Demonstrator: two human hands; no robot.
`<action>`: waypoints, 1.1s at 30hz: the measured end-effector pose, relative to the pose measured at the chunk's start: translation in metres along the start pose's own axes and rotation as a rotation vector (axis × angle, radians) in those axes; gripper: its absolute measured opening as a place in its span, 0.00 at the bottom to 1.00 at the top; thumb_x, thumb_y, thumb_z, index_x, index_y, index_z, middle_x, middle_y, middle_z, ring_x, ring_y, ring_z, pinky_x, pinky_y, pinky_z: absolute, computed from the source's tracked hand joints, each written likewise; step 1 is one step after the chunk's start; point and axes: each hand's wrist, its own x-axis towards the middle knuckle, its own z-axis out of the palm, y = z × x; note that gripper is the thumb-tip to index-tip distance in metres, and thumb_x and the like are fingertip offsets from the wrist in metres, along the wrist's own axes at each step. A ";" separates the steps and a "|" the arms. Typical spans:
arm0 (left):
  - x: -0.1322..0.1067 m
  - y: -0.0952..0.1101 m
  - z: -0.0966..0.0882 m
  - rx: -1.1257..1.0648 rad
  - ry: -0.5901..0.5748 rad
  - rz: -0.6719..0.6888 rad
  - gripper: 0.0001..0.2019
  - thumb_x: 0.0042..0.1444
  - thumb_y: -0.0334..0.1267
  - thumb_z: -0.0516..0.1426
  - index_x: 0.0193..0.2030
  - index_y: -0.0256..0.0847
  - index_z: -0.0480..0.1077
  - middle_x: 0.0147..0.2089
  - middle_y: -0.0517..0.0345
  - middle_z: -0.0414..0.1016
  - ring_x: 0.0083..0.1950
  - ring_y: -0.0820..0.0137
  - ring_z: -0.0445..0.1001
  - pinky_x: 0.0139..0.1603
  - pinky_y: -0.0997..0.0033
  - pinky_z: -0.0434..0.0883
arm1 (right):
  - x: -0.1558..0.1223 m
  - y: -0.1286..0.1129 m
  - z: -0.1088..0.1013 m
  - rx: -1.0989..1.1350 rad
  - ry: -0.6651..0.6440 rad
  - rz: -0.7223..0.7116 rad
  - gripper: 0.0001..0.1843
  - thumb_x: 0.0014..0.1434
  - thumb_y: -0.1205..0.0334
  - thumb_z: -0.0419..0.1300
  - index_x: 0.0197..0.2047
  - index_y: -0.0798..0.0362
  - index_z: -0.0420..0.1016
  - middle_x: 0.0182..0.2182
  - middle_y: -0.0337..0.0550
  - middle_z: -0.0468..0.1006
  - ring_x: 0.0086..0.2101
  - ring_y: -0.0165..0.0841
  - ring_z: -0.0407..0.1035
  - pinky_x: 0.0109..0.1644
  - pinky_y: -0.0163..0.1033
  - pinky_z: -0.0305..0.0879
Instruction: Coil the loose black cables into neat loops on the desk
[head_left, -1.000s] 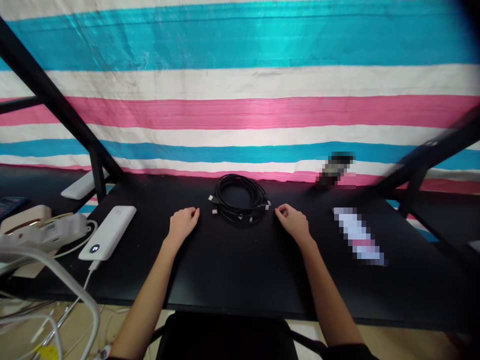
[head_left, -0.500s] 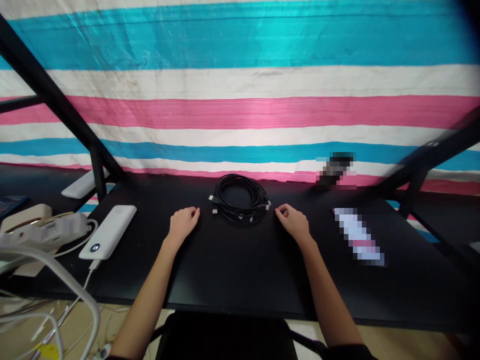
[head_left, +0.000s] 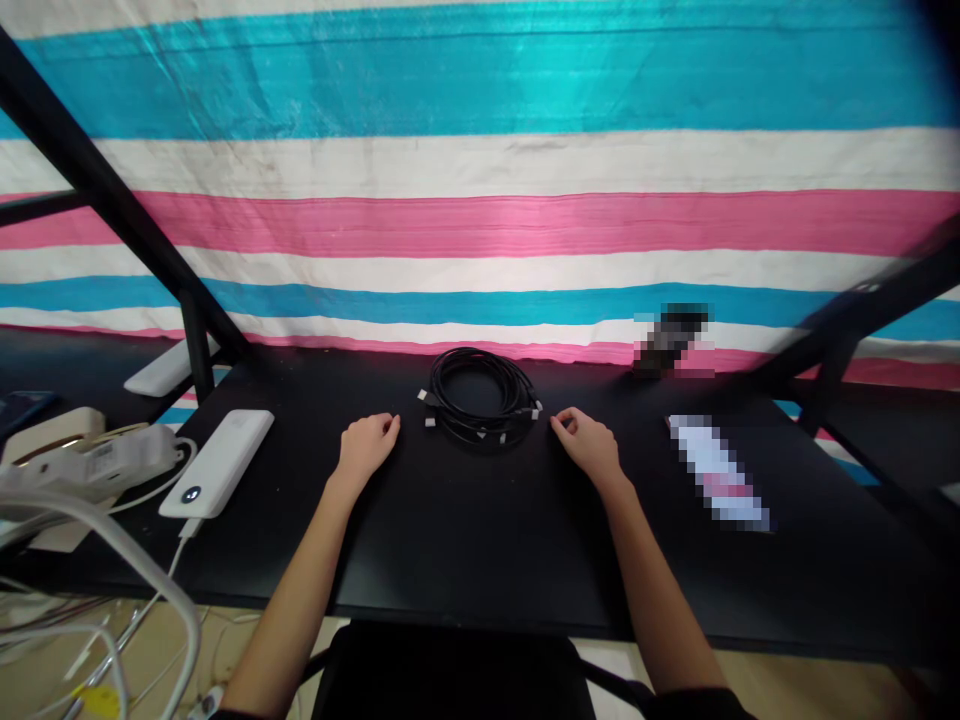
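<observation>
A coil of black cables (head_left: pixel 516 388) with light-coloured connector ends lies on the black table (head_left: pixel 465 540), between my two hands and a little beyond them. My left hand (head_left: pixel 366 446) rests on the tabletop left of the coil, fingers curled in, with nothing showing in it. To the coil's right, my right hand (head_left: pixel 589 445) lies with its fingers bent and the thumb close to them; it appears to hold nothing. Its fingertips come near a connector at the coil's right edge but stay apart from it.
At left lies a white power bank (head_left: pixel 217 465) with a cable plugged in, beside a white power strip (head_left: pixel 142 455) and loose white cables. A blurred-out phone-like object (head_left: pixel 720 475) is at right, a dark blurred item (head_left: pixel 670 340) behind. Black frame bars (head_left: pixel 127 235) flank the table.
</observation>
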 end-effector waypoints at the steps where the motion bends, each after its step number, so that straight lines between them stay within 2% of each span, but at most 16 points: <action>1: 0.000 0.000 0.000 -0.001 0.000 -0.001 0.21 0.61 0.49 0.41 0.29 0.42 0.68 0.33 0.52 0.74 0.40 0.58 0.73 0.37 0.68 0.64 | 0.000 0.000 0.000 0.002 0.001 0.000 0.11 0.59 0.52 0.54 0.35 0.48 0.73 0.26 0.37 0.76 0.29 0.33 0.69 0.29 0.33 0.50; 8: -0.001 0.001 -0.001 -0.007 0.004 0.005 0.21 0.61 0.49 0.41 0.29 0.42 0.68 0.34 0.52 0.74 0.40 0.57 0.73 0.37 0.66 0.64 | 0.001 0.002 0.001 0.004 0.008 -0.007 0.11 0.58 0.52 0.54 0.35 0.48 0.73 0.26 0.37 0.76 0.29 0.33 0.69 0.29 0.34 0.51; 15: 0.000 -0.001 0.002 -0.026 0.022 -0.001 0.20 0.60 0.49 0.42 0.30 0.42 0.69 0.34 0.51 0.74 0.40 0.59 0.73 0.39 0.67 0.65 | 0.000 0.001 0.001 -0.003 0.020 -0.013 0.11 0.58 0.52 0.55 0.35 0.49 0.74 0.25 0.37 0.75 0.27 0.32 0.69 0.28 0.34 0.51; 21: 0.001 -0.002 0.003 -0.101 0.038 -0.012 0.18 0.60 0.48 0.44 0.28 0.42 0.68 0.32 0.52 0.73 0.39 0.59 0.72 0.38 0.66 0.65 | 0.001 0.002 0.001 0.004 0.013 -0.016 0.11 0.58 0.52 0.54 0.35 0.49 0.73 0.25 0.37 0.75 0.28 0.32 0.69 0.28 0.34 0.51; 23: 0.001 -0.003 0.004 -0.154 0.074 -0.026 0.17 0.60 0.49 0.44 0.32 0.42 0.67 0.32 0.54 0.73 0.38 0.60 0.72 0.38 0.66 0.65 | 0.001 0.001 0.001 0.008 0.013 -0.017 0.11 0.58 0.52 0.55 0.35 0.49 0.73 0.25 0.37 0.75 0.28 0.32 0.69 0.28 0.33 0.51; 25: 0.001 -0.003 0.004 -0.217 0.130 -0.019 0.15 0.61 0.49 0.44 0.40 0.43 0.66 0.33 0.55 0.73 0.36 0.64 0.72 0.37 0.67 0.65 | 0.000 0.000 0.000 0.010 0.013 -0.016 0.11 0.59 0.53 0.55 0.35 0.49 0.73 0.25 0.37 0.76 0.29 0.32 0.69 0.28 0.33 0.51; 28: 0.000 -0.001 0.004 -0.301 0.245 0.089 0.16 0.61 0.48 0.44 0.51 0.43 0.59 0.46 0.51 0.70 0.42 0.66 0.71 0.45 0.65 0.67 | -0.002 -0.002 -0.002 0.012 0.010 -0.008 0.11 0.59 0.53 0.54 0.36 0.48 0.74 0.26 0.38 0.77 0.30 0.33 0.70 0.29 0.34 0.51; 30: -0.002 0.004 0.004 -0.335 0.312 0.207 0.16 0.61 0.47 0.45 0.52 0.44 0.58 0.54 0.48 0.64 0.52 0.64 0.68 0.55 0.60 0.64 | -0.003 -0.003 -0.003 0.022 0.002 -0.004 0.11 0.59 0.53 0.54 0.36 0.48 0.74 0.27 0.38 0.78 0.31 0.34 0.71 0.29 0.34 0.51; 33: -0.008 0.020 0.007 -0.356 0.341 0.389 0.13 0.61 0.45 0.47 0.51 0.47 0.60 0.57 0.50 0.61 0.62 0.63 0.60 0.62 0.58 0.58 | -0.004 -0.004 -0.004 0.045 -0.006 -0.008 0.10 0.59 0.53 0.54 0.35 0.48 0.74 0.27 0.38 0.78 0.31 0.34 0.71 0.29 0.34 0.52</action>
